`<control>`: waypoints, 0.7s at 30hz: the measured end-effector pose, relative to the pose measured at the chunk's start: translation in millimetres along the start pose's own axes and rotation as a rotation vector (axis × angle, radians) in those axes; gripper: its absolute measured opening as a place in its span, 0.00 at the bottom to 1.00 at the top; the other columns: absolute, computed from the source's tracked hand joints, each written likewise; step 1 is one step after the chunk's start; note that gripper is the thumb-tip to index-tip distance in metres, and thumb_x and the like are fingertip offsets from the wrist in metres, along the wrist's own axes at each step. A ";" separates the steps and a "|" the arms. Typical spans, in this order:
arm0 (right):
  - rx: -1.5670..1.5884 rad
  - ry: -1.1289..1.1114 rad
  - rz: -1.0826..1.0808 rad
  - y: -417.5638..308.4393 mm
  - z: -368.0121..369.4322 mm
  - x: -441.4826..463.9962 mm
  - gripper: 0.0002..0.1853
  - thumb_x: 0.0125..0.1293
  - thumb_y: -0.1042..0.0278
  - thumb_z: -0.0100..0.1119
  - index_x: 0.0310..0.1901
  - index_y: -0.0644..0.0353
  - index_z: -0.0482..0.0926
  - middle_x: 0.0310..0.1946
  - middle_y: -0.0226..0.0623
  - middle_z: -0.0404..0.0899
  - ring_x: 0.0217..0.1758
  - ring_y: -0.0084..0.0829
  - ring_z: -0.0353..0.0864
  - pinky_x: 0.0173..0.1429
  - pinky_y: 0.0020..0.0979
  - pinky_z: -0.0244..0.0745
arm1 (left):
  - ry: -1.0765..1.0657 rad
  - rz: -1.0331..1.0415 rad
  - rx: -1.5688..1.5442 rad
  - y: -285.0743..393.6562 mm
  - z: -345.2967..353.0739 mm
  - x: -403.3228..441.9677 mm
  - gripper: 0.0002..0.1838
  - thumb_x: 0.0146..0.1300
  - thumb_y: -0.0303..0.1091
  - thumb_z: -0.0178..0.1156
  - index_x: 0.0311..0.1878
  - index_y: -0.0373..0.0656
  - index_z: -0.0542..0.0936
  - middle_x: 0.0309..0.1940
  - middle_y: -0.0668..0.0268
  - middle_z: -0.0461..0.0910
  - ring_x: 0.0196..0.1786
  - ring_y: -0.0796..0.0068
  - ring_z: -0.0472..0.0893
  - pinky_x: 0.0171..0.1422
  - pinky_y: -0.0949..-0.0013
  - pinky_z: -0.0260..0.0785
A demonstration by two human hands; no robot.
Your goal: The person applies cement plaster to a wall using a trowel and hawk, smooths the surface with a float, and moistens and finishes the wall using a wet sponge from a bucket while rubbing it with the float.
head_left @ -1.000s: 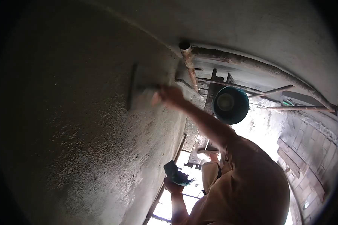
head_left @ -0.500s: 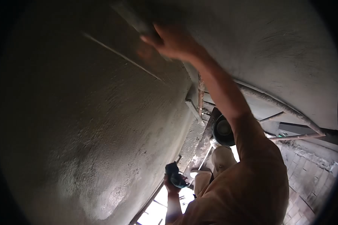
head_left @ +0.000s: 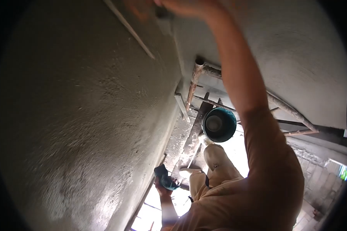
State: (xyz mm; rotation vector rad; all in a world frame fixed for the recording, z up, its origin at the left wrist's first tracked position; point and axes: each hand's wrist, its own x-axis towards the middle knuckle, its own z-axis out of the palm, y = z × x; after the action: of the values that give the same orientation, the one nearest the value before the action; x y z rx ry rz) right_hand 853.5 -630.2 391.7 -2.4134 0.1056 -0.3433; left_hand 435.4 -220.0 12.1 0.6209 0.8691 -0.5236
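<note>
My right hand [head_left: 181,5] is raised at the top edge, partly cut off, its fingers closed on a flat tool. The tool is mostly hidden or out of frame; a long pale straight edge [head_left: 131,30], which may belong to it, lies against the rough plastered wall [head_left: 85,127]. Lower down, my left hand [head_left: 163,189] is closed around a dark teal object [head_left: 165,178] whose nature I cannot make out, near the wall's lower edge.
A teal bucket [head_left: 229,125] stands on a plank [head_left: 193,143] beyond my bent knee [head_left: 219,159]. Rusty pipe framework [head_left: 193,84] crosses beside it, below the adjoining smoother wall [head_left: 300,50]. Blockwork [head_left: 316,181] shows at lower right.
My right hand has swept upward from the wall's middle to the top edge with the tool. My left hand keeps its hold and appears slightly farther left. The view has shifted.
</note>
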 end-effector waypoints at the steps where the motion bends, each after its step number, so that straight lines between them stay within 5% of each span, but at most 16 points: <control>1: 0.053 -0.054 -0.204 65.6 47.9 -8.7 0.30 0.71 0.39 0.49 0.56 0.61 0.73 0.35 0.47 0.83 0.39 0.37 0.86 0.45 0.40 0.79 | 0.082 0.005 -0.044 -9.2 -24.0 6.3 0.30 0.62 0.66 0.50 0.47 0.47 0.80 0.28 0.59 0.84 0.28 0.58 0.82 0.46 0.46 0.74; 3: 0.044 -0.018 -0.058 151.8 146.3 -36.8 0.29 0.70 0.45 0.54 0.59 0.65 0.68 0.37 0.53 0.83 0.44 0.50 0.85 0.48 0.46 0.79 | 0.173 0.012 0.009 -17.9 -15.4 -9.5 0.31 0.65 0.65 0.47 0.47 0.44 0.78 0.27 0.56 0.83 0.27 0.56 0.82 0.41 0.46 0.76; 8: 0.131 -0.068 0.329 276.1 320.3 -98.7 0.25 0.68 0.54 0.58 0.58 0.63 0.68 0.44 0.58 0.81 0.50 0.56 0.81 0.51 0.49 0.76 | 0.183 -0.048 0.068 -47.1 -71.4 -29.8 0.32 0.67 0.64 0.43 0.52 0.42 0.76 0.28 0.52 0.83 0.29 0.52 0.84 0.38 0.49 0.79; 10: 0.227 -0.077 0.437 320.5 370.4 -107.3 0.23 0.68 0.56 0.58 0.56 0.64 0.69 0.42 0.57 0.81 0.49 0.56 0.81 0.52 0.50 0.75 | 0.290 0.151 1.206 -69.9 -137.3 -24.7 0.34 0.66 0.65 0.44 0.55 0.42 0.75 0.29 0.51 0.83 0.29 0.51 0.84 0.37 0.50 0.79; 12: 0.260 -0.076 0.433 349.2 402.2 -110.2 0.24 0.66 0.58 0.60 0.57 0.64 0.68 0.40 0.55 0.82 0.41 0.49 0.84 0.45 0.45 0.77 | 0.258 0.131 1.192 -71.8 -137.4 -24.1 0.35 0.65 0.66 0.46 0.57 0.42 0.74 0.30 0.52 0.83 0.31 0.51 0.84 0.39 0.50 0.80; 14: 0.280 -0.082 0.429 354.7 409.9 -114.1 0.25 0.65 0.60 0.62 0.57 0.65 0.68 0.38 0.54 0.83 0.32 0.43 0.86 0.38 0.41 0.78 | 0.119 -0.119 -0.080 -76.3 -125.2 -38.9 0.35 0.64 0.66 0.48 0.57 0.42 0.73 0.31 0.53 0.83 0.31 0.51 0.84 0.40 0.49 0.80; 19: 0.179 -0.110 0.176 294.1 326.6 -81.9 0.21 0.64 0.61 0.63 0.54 0.63 0.73 0.33 0.46 0.83 0.26 0.33 0.84 0.34 0.36 0.79 | 0.147 -0.022 -0.005 -63.2 -77.7 -41.2 0.34 0.63 0.63 0.53 0.59 0.42 0.70 0.32 0.54 0.83 0.32 0.55 0.84 0.41 0.49 0.80; 20: -0.248 0.375 -0.382 307.8 330.5 -66.4 0.22 0.64 0.57 0.64 0.53 0.62 0.75 0.30 0.42 0.83 0.26 0.29 0.84 0.33 0.34 0.79 | 0.167 0.027 0.057 -59.5 -67.9 -39.6 0.34 0.64 0.64 0.52 0.58 0.43 0.71 0.32 0.55 0.82 0.31 0.58 0.84 0.38 0.52 0.80; 21: -0.101 0.069 -0.150 269.5 283.1 -57.4 0.21 0.65 0.55 0.63 0.52 0.61 0.76 0.30 0.41 0.83 0.26 0.29 0.84 0.34 0.34 0.79 | 0.123 0.035 0.044 -55.2 -66.5 -33.9 0.33 0.64 0.64 0.52 0.57 0.43 0.72 0.32 0.56 0.82 0.31 0.59 0.84 0.37 0.53 0.80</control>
State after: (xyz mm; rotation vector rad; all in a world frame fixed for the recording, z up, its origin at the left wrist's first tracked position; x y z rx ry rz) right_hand 879.9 -647.9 -2.1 -2.5158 -0.0278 -0.5012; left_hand 345.7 -207.6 -8.4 0.7131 0.9626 -0.4779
